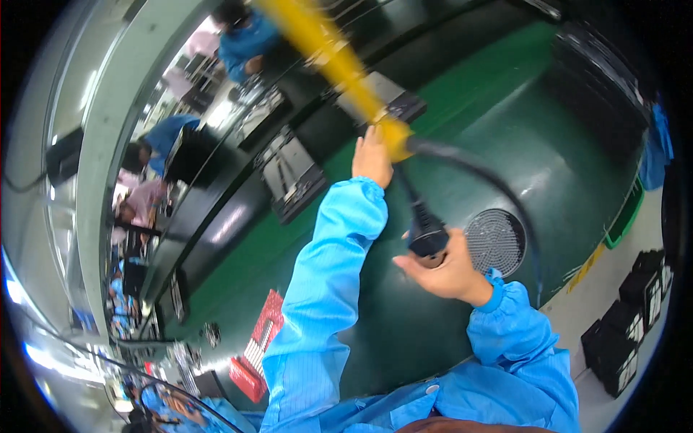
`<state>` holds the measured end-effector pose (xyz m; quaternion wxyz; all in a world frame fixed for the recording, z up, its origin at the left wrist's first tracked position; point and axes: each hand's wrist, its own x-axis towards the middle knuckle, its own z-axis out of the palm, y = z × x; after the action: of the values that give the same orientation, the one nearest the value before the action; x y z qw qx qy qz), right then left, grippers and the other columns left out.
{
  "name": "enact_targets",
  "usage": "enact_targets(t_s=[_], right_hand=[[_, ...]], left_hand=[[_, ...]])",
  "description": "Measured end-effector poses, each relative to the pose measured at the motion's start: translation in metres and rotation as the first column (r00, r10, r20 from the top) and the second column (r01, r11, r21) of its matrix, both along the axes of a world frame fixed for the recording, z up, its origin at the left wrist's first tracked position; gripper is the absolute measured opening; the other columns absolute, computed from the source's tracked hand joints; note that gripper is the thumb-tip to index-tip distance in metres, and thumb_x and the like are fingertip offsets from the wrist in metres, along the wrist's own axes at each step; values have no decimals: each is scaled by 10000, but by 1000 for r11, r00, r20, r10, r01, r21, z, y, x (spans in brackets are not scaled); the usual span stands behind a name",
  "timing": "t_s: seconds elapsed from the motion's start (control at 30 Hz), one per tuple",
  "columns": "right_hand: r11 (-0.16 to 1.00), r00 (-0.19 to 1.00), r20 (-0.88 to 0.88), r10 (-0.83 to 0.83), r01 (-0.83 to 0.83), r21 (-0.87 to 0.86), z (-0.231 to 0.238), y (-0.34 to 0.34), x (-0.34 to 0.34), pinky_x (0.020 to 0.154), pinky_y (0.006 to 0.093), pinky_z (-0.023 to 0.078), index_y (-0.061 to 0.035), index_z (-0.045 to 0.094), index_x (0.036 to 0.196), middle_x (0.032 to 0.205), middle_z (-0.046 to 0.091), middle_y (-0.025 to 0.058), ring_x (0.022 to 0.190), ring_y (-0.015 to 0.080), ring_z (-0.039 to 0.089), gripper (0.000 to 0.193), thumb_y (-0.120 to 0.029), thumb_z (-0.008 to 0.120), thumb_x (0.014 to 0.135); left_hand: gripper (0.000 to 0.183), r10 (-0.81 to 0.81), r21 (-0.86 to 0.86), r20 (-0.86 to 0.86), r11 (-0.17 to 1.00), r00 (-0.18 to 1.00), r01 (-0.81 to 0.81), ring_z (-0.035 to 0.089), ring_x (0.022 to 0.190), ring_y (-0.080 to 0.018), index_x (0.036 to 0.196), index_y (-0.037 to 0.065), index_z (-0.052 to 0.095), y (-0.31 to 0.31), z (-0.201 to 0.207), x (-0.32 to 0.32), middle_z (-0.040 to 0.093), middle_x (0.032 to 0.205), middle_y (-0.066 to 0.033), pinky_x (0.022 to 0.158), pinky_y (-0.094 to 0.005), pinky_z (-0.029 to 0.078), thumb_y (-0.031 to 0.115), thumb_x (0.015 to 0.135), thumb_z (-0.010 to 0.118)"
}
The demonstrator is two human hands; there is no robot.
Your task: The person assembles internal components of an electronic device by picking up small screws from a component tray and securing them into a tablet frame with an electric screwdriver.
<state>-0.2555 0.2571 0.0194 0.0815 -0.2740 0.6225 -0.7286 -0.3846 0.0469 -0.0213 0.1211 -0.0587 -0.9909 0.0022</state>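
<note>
My left hand (372, 160) reaches up to the lower end of a long yellow pole (338, 68), its fingers closed against the pole's side. Motion blurs the pole, and my thumb is hidden. From beneath that end a thin black cord runs down into a black power plug (427, 234). My right hand (453, 270) holds the plug between thumb and fingers, tilted with its face toward me. A thicker black cable (491, 177) leaves the yellow end and arcs down to the right, past a round perforated metal disc (496, 242) in the green worktop.
The green bench (404, 317) curves across the view. At its far left lie a grey-black device tray (291, 173) and another (390, 94) behind the pole. A red pouch (249, 379) sits by my left sleeve. Black boxes (624, 325) stand right, near a green bin (626, 214). People work beyond.
</note>
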Motion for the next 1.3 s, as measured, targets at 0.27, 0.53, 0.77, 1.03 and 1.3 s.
enact_targets(t_s=[0.27, 0.53, 0.77, 1.03, 1.3], right_hand=[[992, 992, -115, -52, 38, -117, 8, 2, -2, 488, 289, 424, 2, 509, 887, 615, 565, 134, 516, 213, 575, 303, -79, 734, 701], [994, 996, -43, -82, 79, -79, 11, 9, -3, 511, 321, 458, 10, 499, 904, 628, 602, 162, 573, 228, 639, 277, -22, 656, 679], [926, 949, 121, -290, 310, -217, 7, 4, -12, 527, 268, 473, 15, 511, 821, 662, 638, 109, 631, 87, 614, 264, -24, 734, 687], [971, 975, -62, -215, 207, -121, -7, -1, -15, 437, 203, 355, -12, 573, 980, 634, 570, -13, 495, 53, 509, 271, -2, 716, 749], [981, 983, -60, -173, 167, -95, -4, 3, -16, 472, 204, 399, -11, 582, 977, 629, 578, 2, 507, 67, 524, 293, -58, 746, 739]], left_hand=[[675, 220, -141, -36, 965, 975, -223, 486, 1139, -355, 1248, -2, 401, 7, 26, -53, 482, 1242, -211, 927, -412, 436, 40, 620, 647], [456, 101, 22, -198, 995, 975, -98, 573, 831, -393, 1025, -4, 525, -11, 47, 47, 587, 959, -196, 737, -462, 472, 21, 574, 584], [559, 54, 155, -260, 988, 964, -14, 526, 1151, -339, 1097, 6, 602, 36, 32, 220, 601, 1143, -173, 990, -455, 369, -25, 540, 567], [627, 171, 281, -65, 949, 983, -146, 433, 1244, -348, 1166, 38, 569, 110, 9, 330, 530, 1270, -145, 1034, -541, 250, 101, 567, 743], [405, 316, 547, -247, 826, 916, -137, 523, 1124, -366, 1052, 16, 617, 93, 8, 360, 570, 1170, -180, 936, -469, 411, 165, 703, 760]])
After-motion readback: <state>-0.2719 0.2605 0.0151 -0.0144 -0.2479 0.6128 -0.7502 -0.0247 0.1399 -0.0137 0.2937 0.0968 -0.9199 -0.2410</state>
